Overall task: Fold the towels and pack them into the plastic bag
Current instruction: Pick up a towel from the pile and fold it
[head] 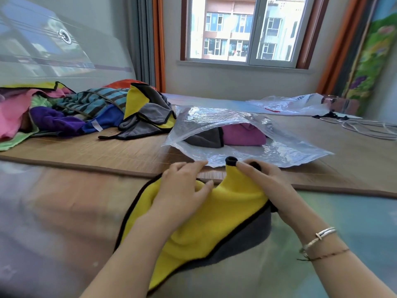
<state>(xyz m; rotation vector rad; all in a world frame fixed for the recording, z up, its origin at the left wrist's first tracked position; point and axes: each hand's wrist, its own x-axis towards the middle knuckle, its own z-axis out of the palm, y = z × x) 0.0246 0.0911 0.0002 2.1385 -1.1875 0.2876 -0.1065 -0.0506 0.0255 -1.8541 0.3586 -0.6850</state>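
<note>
A yellow towel with black trim and a grey underside lies in front of me, near the mat's front edge. My right hand pinches its far black-edged corner and lifts it. On the towel's left part rests my left hand, fingers loosely bent. Just beyond, a clear plastic bag lies with its mouth toward me. Inside it sit a folded grey towel and a folded magenta towel.
A heap of unfolded towels in pink, purple, blue, striped, grey and yellow covers the mat's far left. Another plastic bag and white cords lie at the far right. A woven mat covers the surface.
</note>
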